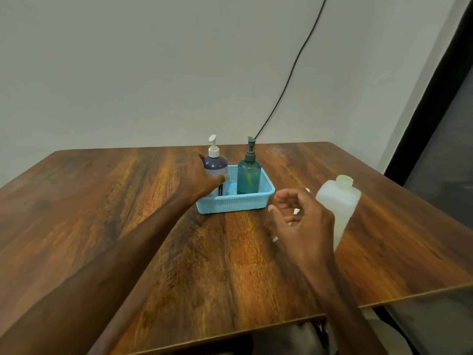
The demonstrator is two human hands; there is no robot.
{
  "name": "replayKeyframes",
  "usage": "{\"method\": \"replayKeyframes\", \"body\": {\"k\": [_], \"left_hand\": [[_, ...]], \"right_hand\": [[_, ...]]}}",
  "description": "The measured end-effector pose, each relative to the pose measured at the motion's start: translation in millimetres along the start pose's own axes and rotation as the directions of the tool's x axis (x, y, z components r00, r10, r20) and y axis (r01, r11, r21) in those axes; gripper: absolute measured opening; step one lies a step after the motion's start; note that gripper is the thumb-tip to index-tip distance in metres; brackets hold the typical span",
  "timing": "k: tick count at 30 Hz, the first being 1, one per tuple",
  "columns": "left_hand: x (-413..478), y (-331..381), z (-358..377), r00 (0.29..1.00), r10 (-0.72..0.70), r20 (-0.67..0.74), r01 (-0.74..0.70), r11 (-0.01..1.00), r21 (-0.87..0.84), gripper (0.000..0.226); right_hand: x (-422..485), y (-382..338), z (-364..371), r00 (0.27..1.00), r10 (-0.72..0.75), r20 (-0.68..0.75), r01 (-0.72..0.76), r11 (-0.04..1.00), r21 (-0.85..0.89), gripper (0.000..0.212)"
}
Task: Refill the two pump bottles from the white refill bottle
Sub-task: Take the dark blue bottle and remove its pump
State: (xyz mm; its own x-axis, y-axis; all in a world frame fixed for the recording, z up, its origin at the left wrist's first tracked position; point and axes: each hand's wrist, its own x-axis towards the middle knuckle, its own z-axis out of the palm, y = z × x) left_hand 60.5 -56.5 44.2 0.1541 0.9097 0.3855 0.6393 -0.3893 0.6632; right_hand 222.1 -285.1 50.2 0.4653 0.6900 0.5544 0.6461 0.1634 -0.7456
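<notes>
Barely begun: left hand [202,178] closing on purple pump bottle [216,172] in light-blue mesh basket [234,203], beside teal pump bottle [248,178]; right hand [302,221] open, empty, near uncapped white refill bottle [337,203] right of basket. Both pumps on; no pouring yet.

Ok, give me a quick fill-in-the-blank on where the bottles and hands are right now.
1. Both pump bottles stand in the light blue ____.
2. The left hand wraps around the ____ pump bottle, the one with the white pump.
3. The white refill bottle stands on the wooden table with its cap ____.
4. The teal pump bottle has a dark grey ____ on top.

Missing words: basket; purple; off; pump
</notes>
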Motion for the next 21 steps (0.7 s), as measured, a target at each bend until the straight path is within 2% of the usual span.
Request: {"method": "replayKeyframes", "body": {"k": [7, 11, 16, 18, 21], "left_hand": [[-6.0, 5.4, 4.0, 0.999, -0.05, -0.021, 0.047, 0.993, -0.11, 0.074], [-19.6, 32.4, -26.0, 0.981, 0.054, -0.185, -0.078, 0.989, -0.124, 0.078], [-66.8, 82.9, -78.7, 0.964, 0.146, -0.224, -0.191, 0.963, -0.193, 0.082], [-91.5, 95.2, -85.2, 0.976, 0.151, -0.159, -0.187, 0.95, -0.248, 0.081], [-128.9, 104.1, -75.3, 0.987, 0.16, 0.02, -0.146, 0.941, -0.307, 0.078]], "right_hand": [[-13.5, 16.6, -18.0, 0.999, 0.039, -0.029, -0.039, 0.999, 0.009, 0.018], [-17.0, 19.4, -33.6, 0.996, 0.062, -0.065, -0.06, 0.998, 0.028, 0.018], [-24.5, 20.1, -55.5, 0.986, 0.095, -0.138, -0.087, 0.994, 0.064, 0.018], [-26.9, 19.8, -62.9, 0.977, 0.108, -0.185, -0.094, 0.992, 0.081, 0.018], [-28.7, 22.9, -69.6, 0.954, 0.132, -0.268, -0.115, 0.99, 0.081, 0.024]]}}
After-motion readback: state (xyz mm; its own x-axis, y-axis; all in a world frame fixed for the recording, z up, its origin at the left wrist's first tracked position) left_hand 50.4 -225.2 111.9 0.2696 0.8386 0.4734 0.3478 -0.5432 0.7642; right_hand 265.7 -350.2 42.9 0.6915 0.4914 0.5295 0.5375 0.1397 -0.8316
